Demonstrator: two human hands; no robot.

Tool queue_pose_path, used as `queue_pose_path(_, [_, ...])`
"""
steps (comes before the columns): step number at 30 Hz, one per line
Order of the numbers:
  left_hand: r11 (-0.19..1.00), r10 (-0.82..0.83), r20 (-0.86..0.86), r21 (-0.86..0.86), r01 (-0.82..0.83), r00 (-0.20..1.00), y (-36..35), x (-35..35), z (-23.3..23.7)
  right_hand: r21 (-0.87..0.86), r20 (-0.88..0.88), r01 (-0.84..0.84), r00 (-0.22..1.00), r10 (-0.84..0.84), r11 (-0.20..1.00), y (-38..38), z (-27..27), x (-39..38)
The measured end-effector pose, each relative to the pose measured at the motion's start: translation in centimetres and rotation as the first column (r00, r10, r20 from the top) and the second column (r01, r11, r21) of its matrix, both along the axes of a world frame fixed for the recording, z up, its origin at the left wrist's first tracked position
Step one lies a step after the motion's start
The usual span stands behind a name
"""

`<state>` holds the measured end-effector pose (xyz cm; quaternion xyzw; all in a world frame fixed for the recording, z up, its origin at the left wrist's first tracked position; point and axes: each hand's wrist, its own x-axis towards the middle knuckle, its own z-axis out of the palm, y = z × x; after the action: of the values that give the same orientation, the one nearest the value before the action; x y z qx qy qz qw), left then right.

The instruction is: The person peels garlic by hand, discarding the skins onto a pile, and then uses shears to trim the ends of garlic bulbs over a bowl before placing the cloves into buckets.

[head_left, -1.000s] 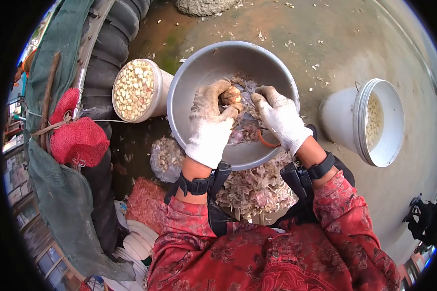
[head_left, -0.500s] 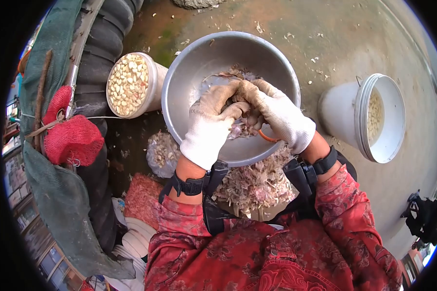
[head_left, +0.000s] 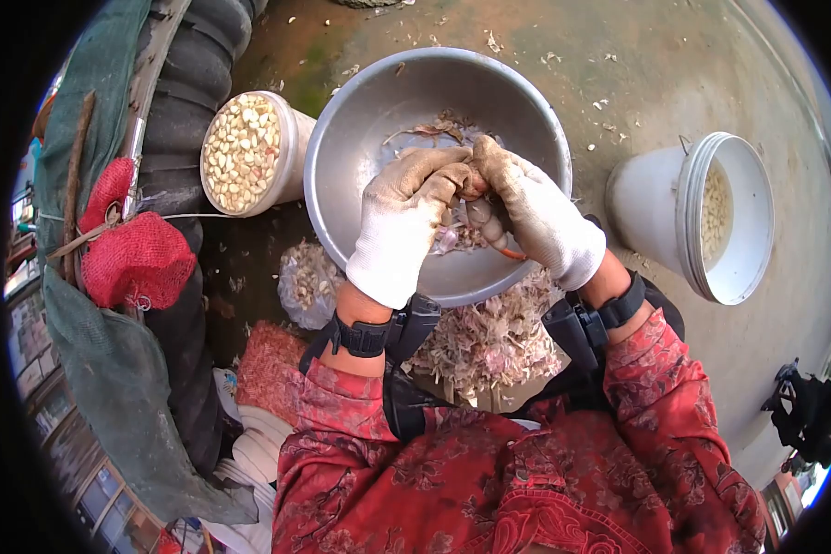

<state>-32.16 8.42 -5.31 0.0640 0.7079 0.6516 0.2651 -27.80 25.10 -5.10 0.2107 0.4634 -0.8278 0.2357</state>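
Note:
Both my hands wear dirty white work gloves and meet over a large metal basin [head_left: 342, 120]. My left hand [head_left: 402, 208] pinches a reddish-brown piece of garlic [head_left: 474, 185] between thumb and fingers. From the other side my right hand [head_left: 540, 212] presses its thumb and fingertips against the same garlic. An orange strip [head_left: 510, 253] shows under my right palm; what it belongs to is hidden. Garlic skins and scraps [head_left: 448, 129] lie in the basin beyond and beneath my hands.
A bucket of peeled cloves [head_left: 242, 152] stands left of the basin, and a tilted white bucket [head_left: 651, 203] with cloves inside is right. Garlic skins [head_left: 489, 346] are heaped before me. A clear bag [head_left: 307, 286] and red mesh sacks [head_left: 138, 263] lie left.
My right hand has turned, its thumb now upright beside the garlic. The garlic shows more plainly between my fingertips. The view has shifted slightly.

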Motion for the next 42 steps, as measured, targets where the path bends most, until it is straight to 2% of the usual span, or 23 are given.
queue_pose_path(5, [0.997,-0.003,-0.114,-0.077,-0.005,0.994,0.3,-0.1,0.6,-0.084,-0.086,-0.028,0.996,0.021,0.996,-0.1,0.0,0.5])
queue_pose_path(7, [0.996,0.026,0.054,-0.090,-0.021,0.998,0.4,-0.2,1.1,-0.081,-0.096,-0.066,0.994,0.058,0.994,0.0,-0.2,0.7])
queue_pose_path(8, [0.993,0.022,-0.018,-0.118,-0.024,1.000,0.2,-0.2,0.0,-0.078,-0.111,-0.087,0.991,0.078,0.993,-0.1,-0.4,0.7])
queue_pose_path(9, [0.992,0.031,-0.015,-0.119,-0.033,0.999,0.2,-0.2,-0.2,-0.079,-0.108,-0.096,0.990,0.088,0.992,-0.3,-0.5,0.7])
queue_pose_path(11, [0.991,0.102,0.124,-0.099,-0.090,0.987,0.3,-0.1,-0.4,-0.043,-0.160,-0.086,0.984,0.078,0.995,-0.6,-0.8,0.9])
queue_pose_path(12, [0.990,0.116,0.126,-0.097,-0.104,0.985,0.3,-0.1,-0.3,-0.041,-0.158,-0.099,0.983,0.092,0.994,-0.9,-0.8,0.8])
queue_pose_path(14, [0.972,0.209,0.327,0.035,-0.233,0.922,0.4,-0.1,0.4,0.100,-0.149,-0.084,0.984,0.098,0.992,-1.5,-0.8,0.7])
queue_pose_path(15, [0.968,0.222,0.328,0.037,-0.247,0.918,0.4,-0.1,0.7,0.101,-0.148,-0.098,0.983,0.113,0.990,-1.7,-0.7,0.7])
queue_pose_path(17, [0.926,0.267,0.436,0.132,-0.354,0.859,0.4,-0.3,1.2,0.048,-0.138,-0.037,0.989,0.044,0.998,-2.0,-0.5,0.7])
queue_pose_path(18, [0.900,0.289,0.472,0.163,-0.404,0.833,0.5,-0.3,1.2,-0.043,-0.152,-0.061,0.987,0.054,0.997,-1.6,-0.8,0.7])
queue_pose_path(24, [0.881,0.287,0.522,0.186,-0.436,0.803,-0.6,-0.9,-0.3,-0.226,-0.141,-0.051,0.990,0.019,0.973,-1.5,-0.9,0.6])
queue_pose_path(29, [0.893,0.309,0.445,0.168,-0.418,0.841,-0.8,-0.8,0.2,-0.284,-0.065,-0.071,0.996,0.055,0.956,-1.1,-0.4,-0.1])
queue_pose_path(34, [0.907,0.312,0.391,0.148,-0.394,0.866,-0.7,-0.5,0.4,-0.423,-0.090,-0.017,0.996,-0.024,0.906,-1.0,-1.9,0.5])
queue_pose_path(37, [0.930,0.298,0.331,0.112,-0.351,0.895,-0.3,-0.2,0.3,-0.392,-0.111,-0.074,0.993,0.033,0.917,-0.7,-2.6,0.4])
queue_pose_path(39, [0.861,0.324,0.469,0.214,-0.461,0.822,-0.5,-0.4,0.0,-0.393,-0.125,-0.070,0.992,0.022,0.917,-0.7,-1.9,0.5])
queue_pose_path(40, [0.862,0.322,0.468,0.214,-0.459,0.823,-0.6,-0.3,-0.3,-0.395,-0.139,-0.067,0.990,0.013,0.916,-0.8,-1.7,0.5])
queue_pose_path(42, [0.822,0.276,0.582,0.269,-0.502,0.765,-0.9,-0.1,-0.8,-0.434,-0.121,-0.060,0.993,0.008,0.899,-0.7,-1.9,0.4])
